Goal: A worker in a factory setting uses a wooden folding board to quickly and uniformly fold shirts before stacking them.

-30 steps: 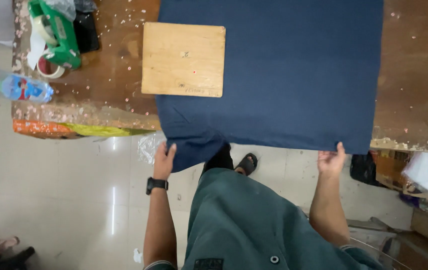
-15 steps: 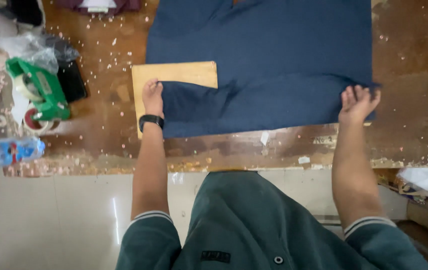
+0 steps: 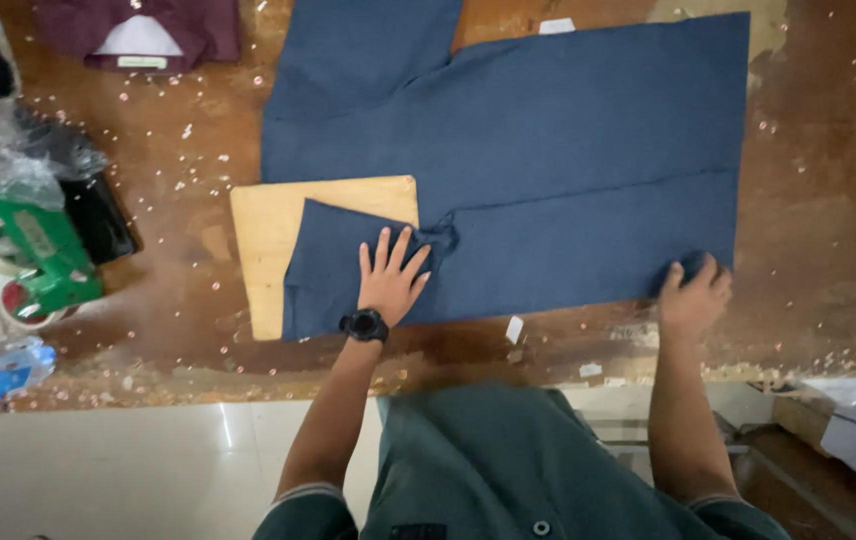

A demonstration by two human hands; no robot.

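Pressing flat with fingers spread, the left hand pins a folded flap of the dark blue cloth garment down onto a pale, square wooden board, apparently so the fold keeps its line against the board's edge. The right hand is clenched around the garment's lower right corner, pinching the cloth where it nears the front edge of the worn brown wooden table, which is speckled with small pale flecks. The garment lies spread across the middle of the table, its lower part folded up towards the person, the board tucked under its left side and jutting out beyond the cloth. A black wristwatch sits on the left wrist. Bare table lies to the right of the garment and in a narrow strip along its front edge. To the left the room is tighter: a green tape dispenser and crumpled clear plastic crowd the table's left side, and a folded maroon garment lies at the far left corner.
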